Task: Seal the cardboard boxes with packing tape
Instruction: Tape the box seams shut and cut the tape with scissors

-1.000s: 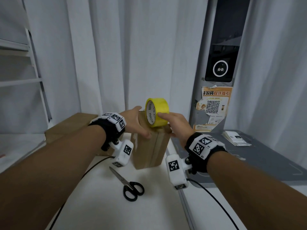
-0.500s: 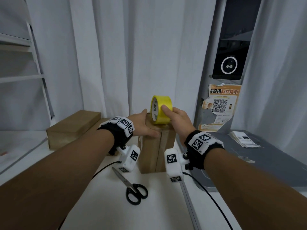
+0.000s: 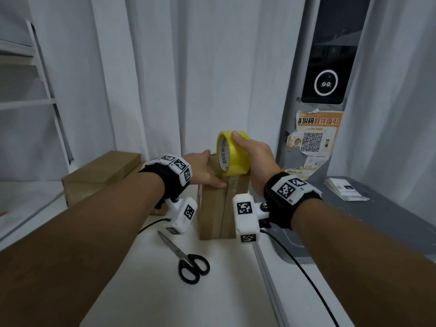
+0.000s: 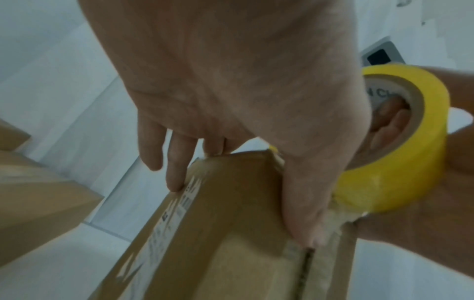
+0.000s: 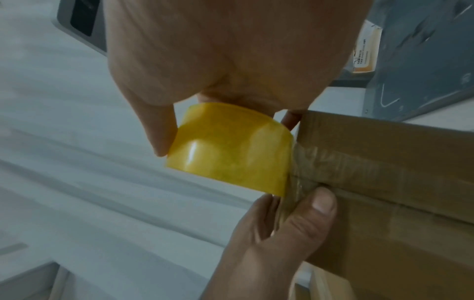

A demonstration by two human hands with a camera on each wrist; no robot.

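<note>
Tape: a glossy yellow roll of packing tape [image 3: 233,154] with a pale cardboard core printed "MADE IN CHINA" stands on edge on the top of the box, at its far end.
Box: a tall, narrow brown cardboard box [image 3: 213,213] stands upright on the white tabletop [image 3: 165,291]; its flaps meet in a centre seam, over which lies a wrinkled clear strip running from the roll.
Right hand: the right hand [image 3: 256,161] grips the roll, thumb on the outer band and fingers [image 4: 389,113] curled into the core.
Left hand: the left hand [image 3: 203,169] clasps the box top, thumb [image 5: 318,205] pressed on the taped seam and fingers down the far side.
Other boxes: a flat brown cardboard box [image 3: 103,175] lies behind on the left.
Tools: black-handled steel scissors [image 3: 186,260] lie closed on the tabletop before the box.
Surroundings: white pleated curtains [image 3: 188,67]; a grey kiosk [image 3: 325,90] bearing an orange QR poster.
</note>
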